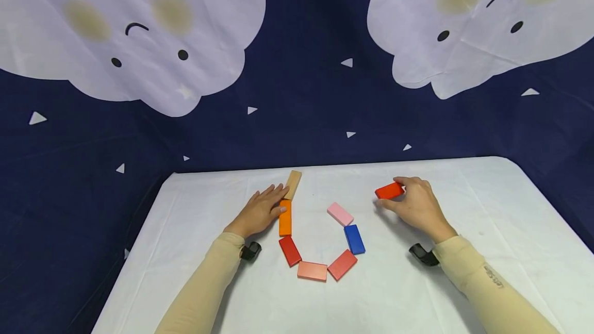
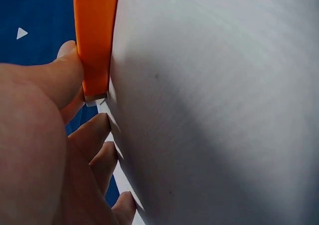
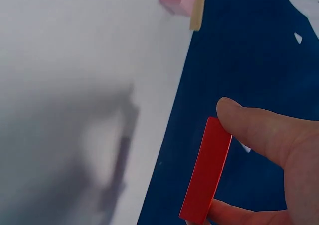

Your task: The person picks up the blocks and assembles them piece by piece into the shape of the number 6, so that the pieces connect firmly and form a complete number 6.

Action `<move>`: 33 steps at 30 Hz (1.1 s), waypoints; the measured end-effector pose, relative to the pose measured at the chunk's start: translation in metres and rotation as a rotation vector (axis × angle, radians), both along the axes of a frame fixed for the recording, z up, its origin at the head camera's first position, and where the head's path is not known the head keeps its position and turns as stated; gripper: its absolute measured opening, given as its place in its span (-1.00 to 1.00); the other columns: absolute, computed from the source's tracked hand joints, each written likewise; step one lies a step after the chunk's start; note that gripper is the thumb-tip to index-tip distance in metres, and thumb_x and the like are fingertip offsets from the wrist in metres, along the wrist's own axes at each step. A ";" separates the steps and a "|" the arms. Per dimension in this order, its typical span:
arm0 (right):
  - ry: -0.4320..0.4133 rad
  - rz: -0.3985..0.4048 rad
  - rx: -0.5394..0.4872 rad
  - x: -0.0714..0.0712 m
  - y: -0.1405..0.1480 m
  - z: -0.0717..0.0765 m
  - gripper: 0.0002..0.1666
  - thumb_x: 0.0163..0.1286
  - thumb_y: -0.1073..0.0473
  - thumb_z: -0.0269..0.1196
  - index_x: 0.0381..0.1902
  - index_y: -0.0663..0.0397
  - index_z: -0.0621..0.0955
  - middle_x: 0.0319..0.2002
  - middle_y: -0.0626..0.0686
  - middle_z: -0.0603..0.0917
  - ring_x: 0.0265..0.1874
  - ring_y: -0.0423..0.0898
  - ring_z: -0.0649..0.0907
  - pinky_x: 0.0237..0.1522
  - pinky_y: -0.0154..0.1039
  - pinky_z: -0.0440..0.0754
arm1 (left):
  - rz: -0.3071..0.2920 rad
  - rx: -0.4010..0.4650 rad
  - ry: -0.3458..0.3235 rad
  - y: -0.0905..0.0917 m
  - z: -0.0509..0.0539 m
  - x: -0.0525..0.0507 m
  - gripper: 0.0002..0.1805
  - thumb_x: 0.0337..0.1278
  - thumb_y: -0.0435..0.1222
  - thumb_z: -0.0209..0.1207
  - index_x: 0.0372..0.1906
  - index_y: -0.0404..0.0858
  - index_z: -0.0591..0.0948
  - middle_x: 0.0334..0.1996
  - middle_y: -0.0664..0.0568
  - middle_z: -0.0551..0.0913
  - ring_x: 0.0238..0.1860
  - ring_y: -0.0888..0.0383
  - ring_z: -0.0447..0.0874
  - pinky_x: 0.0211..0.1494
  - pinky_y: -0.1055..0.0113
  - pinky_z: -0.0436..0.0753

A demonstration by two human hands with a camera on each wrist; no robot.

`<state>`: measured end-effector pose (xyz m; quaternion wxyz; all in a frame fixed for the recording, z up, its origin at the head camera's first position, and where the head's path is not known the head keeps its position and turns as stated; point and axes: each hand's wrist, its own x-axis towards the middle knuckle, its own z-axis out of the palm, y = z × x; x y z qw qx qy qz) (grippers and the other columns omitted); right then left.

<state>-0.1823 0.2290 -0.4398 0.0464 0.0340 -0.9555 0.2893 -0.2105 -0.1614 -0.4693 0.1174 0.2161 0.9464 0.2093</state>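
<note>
My left hand (image 1: 260, 210) rests at the left of a curved row of blocks, its thumb touching the orange block (image 1: 285, 218). Its fingers lie fairly straight, reaching the join with a plain wooden block (image 1: 294, 183). Seen from the left wrist, the orange block (image 2: 94, 40) has the thumb along its side and the other fingers spread beyond its end. To the right of the row, my right hand (image 1: 419, 205) pinches a red block (image 1: 389, 190) by its ends between thumb and fingers. The right wrist view shows this red block (image 3: 205, 170) held above the table, its shadow apart from it.
The row curves on through a dark red block (image 1: 290, 251), a salmon block (image 1: 312, 271), another red block (image 1: 342, 265), a blue block (image 1: 355, 239) and a pink block (image 1: 340, 214). A white cloth covers the table (image 1: 394, 293). Behind hangs a navy curtain (image 1: 306, 92) with clouds.
</note>
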 end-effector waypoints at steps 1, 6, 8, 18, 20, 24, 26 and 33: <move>0.001 0.005 -0.002 0.000 -0.003 0.001 -0.13 0.14 -0.03 0.50 0.21 0.50 0.51 0.09 0.48 0.58 0.06 0.38 0.44 0.12 0.25 0.43 | 0.000 0.002 0.000 0.000 0.000 0.000 -0.36 0.56 -0.01 -0.05 0.59 -0.07 0.18 0.56 -0.04 0.16 0.59 -0.05 -0.03 0.57 -0.15 -0.11; -0.003 0.028 -0.020 0.001 -0.016 0.005 -0.13 0.13 -0.04 0.51 0.22 0.46 0.52 0.15 0.45 0.55 0.09 0.35 0.44 0.16 0.23 0.43 | -0.002 0.003 0.009 0.000 0.000 0.000 -0.35 0.56 -0.01 -0.04 0.59 -0.08 0.18 0.56 -0.05 0.17 0.59 -0.06 -0.02 0.57 -0.16 -0.10; -0.002 0.035 -0.028 0.001 -0.022 0.007 -0.13 0.13 -0.05 0.52 0.22 0.45 0.53 0.16 0.44 0.56 0.09 0.34 0.44 0.16 0.22 0.43 | -0.001 -0.003 0.010 0.000 0.000 0.000 -0.35 0.56 0.00 -0.04 0.59 -0.07 0.18 0.56 -0.04 0.16 0.59 -0.05 -0.02 0.57 -0.16 -0.10; 0.018 0.095 -0.036 0.005 -0.051 0.009 -0.14 0.09 -0.07 0.55 0.19 0.41 0.56 0.14 0.39 0.59 0.11 0.31 0.47 0.18 0.20 0.46 | -0.006 0.006 0.015 0.001 0.002 0.002 -0.35 0.55 -0.03 -0.02 0.59 -0.11 0.19 0.55 -0.07 0.17 0.58 -0.08 -0.02 0.57 -0.18 -0.10; 0.022 0.108 -0.041 0.006 -0.057 0.009 -0.15 0.08 -0.06 0.56 0.18 0.41 0.57 0.13 0.38 0.60 0.12 0.31 0.47 0.18 0.19 0.47 | -0.006 0.008 0.012 0.001 0.002 0.002 -0.35 0.55 -0.03 -0.02 0.59 -0.11 0.19 0.55 -0.07 0.17 0.59 -0.08 -0.02 0.57 -0.18 -0.11; 0.035 0.133 -0.051 0.006 -0.067 0.006 -0.16 0.05 -0.03 0.57 0.16 0.42 0.59 0.10 0.35 0.63 0.12 0.30 0.49 0.18 0.17 0.48 | -0.005 0.007 0.004 0.002 0.003 0.002 -0.35 0.55 -0.03 -0.02 0.59 -0.11 0.18 0.56 -0.07 0.16 0.59 -0.08 -0.03 0.57 -0.18 -0.12; 0.042 0.146 -0.049 0.006 -0.073 0.005 -0.16 0.03 -0.02 0.58 0.15 0.43 0.59 0.06 0.34 0.65 0.09 0.28 0.51 0.15 0.15 0.50 | -0.004 0.004 0.003 0.002 0.002 0.002 -0.35 0.55 -0.03 -0.02 0.59 -0.10 0.18 0.56 -0.07 0.16 0.59 -0.07 -0.03 0.57 -0.17 -0.12; 0.051 0.196 -0.027 0.008 -0.092 0.003 -0.13 0.01 -0.08 0.60 0.13 0.42 0.61 0.03 0.30 0.66 0.03 0.22 0.54 0.08 0.05 0.55 | -0.001 -0.004 -0.004 0.002 0.002 0.001 -0.35 0.55 -0.03 -0.02 0.60 -0.10 0.17 0.56 -0.06 0.15 0.59 -0.06 -0.04 0.57 -0.16 -0.13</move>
